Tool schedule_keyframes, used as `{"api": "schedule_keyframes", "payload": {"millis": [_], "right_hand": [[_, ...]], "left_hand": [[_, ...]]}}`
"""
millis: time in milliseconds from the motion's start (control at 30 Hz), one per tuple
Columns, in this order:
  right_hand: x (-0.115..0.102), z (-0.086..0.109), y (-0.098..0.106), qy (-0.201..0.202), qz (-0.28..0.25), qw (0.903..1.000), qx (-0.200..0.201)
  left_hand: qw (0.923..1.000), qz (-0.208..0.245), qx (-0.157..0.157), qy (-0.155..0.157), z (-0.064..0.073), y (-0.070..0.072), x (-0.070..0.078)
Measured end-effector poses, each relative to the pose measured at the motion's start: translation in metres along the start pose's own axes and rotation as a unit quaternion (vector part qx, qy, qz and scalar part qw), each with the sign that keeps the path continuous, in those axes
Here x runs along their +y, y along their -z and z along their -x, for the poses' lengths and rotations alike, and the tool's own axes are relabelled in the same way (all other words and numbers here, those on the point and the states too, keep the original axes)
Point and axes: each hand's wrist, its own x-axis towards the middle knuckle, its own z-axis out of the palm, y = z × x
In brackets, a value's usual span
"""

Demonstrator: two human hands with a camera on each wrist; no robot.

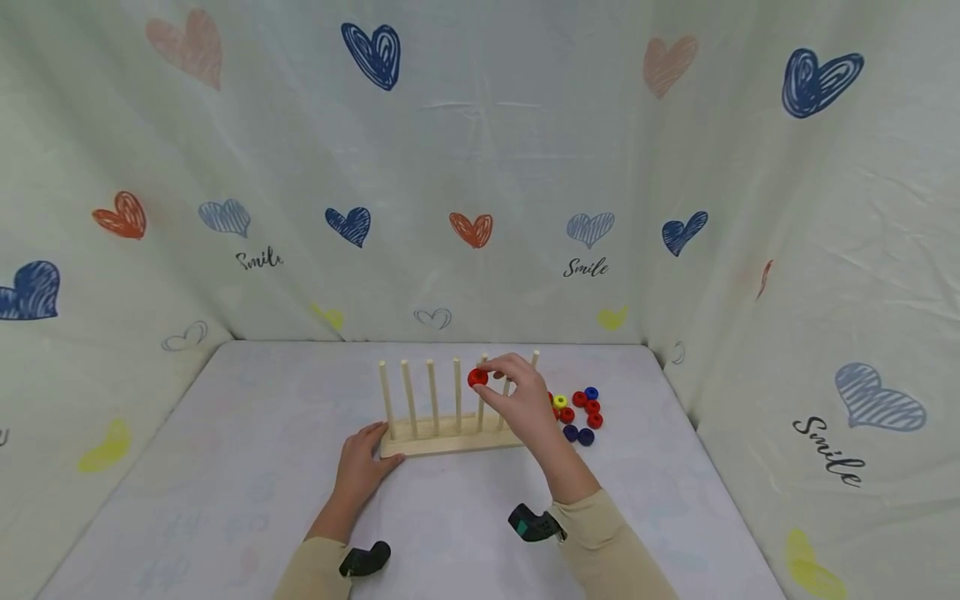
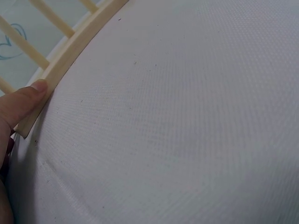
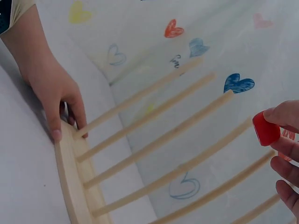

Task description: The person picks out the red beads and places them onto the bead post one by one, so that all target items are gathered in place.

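Note:
A pale wooden peg rack (image 1: 457, 444) with a row of upright pegs stands on the table. My left hand (image 1: 362, 465) grips its left end, the thumb along the front edge (image 2: 23, 100) and the fingers round the far side. Between thumb and fingertips, my right hand (image 1: 525, 406) pinches a red bead (image 1: 477, 378). It is held up near the tops of the pegs, right of the fourth peg from the left. In the right wrist view the bead (image 3: 266, 129) appears side-on by a peg tip. All the pegs in sight are bare.
Right of the rack lie loose beads: several red ones (image 1: 579, 399), a yellow one (image 1: 560, 402) and some blue ones (image 1: 586, 437). My right forearm partly covers that side. A cloth printed with hearts (image 1: 480, 167) hangs behind and beside the white table (image 1: 225, 500).

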Motion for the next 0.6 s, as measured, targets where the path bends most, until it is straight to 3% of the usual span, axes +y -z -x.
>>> {"api": "schedule_keyframes", "payload": {"millis": [400,600], "right_hand": [[-0.024,-0.011,-0.014,0.046,-0.030,0.9983,-0.019],[-0.036,-0.019,-0.020,0.045,-0.009,0.9984,-0.034]], "left_hand": [[0.9999,-0.007,0.000,-0.010,-0.002,-0.001,0.000],[0.9999,-0.008,-0.004,-0.007,-0.001,0.000,-0.001]]}}
